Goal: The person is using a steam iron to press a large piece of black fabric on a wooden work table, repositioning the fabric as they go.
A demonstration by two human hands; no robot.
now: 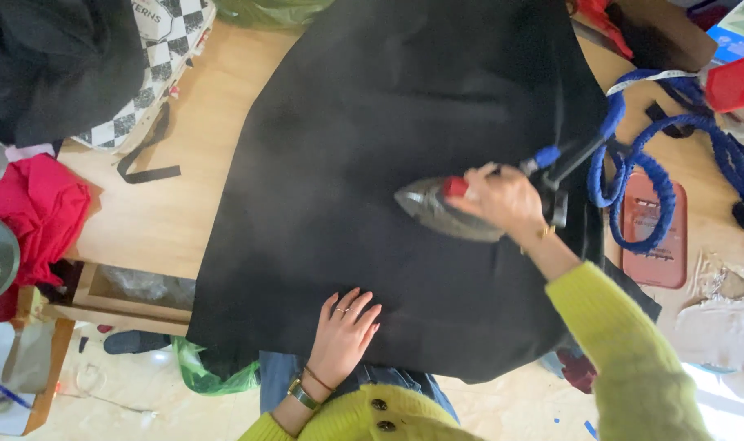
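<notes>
- The right hand (506, 200) gripped the handle of a steam iron (445, 212), fingers curled shut around it, the iron's pointed tip aimed toward the left of the view.
- The iron sat flat on a large black cloth (372, 131) spread across the wooden surface (164, 220), roughly in the cloth's right half.
- The left hand (343, 335) lay palm down on the near edge of the cloth, fingers open and slightly spread, holding nothing, only pressing the fabric flat.
- Both arms wore yellow-green knitted sleeves (625, 343); the left wrist carried a watch and a thin bracelet, and rings showed on two fingers.
- A blue braided cord (649, 175) ran from the back of the iron and looped over the right side of the surface, partly over a reddish flat pad (661, 245).
- At the left of the surface lay a red garment (37, 212), and farther back a black-and-white checked bag (155, 73) beside a dark heap of fabric (53, 65).
- A black strap (143, 159) lay on the bare wood, apart from the cloth.
</notes>
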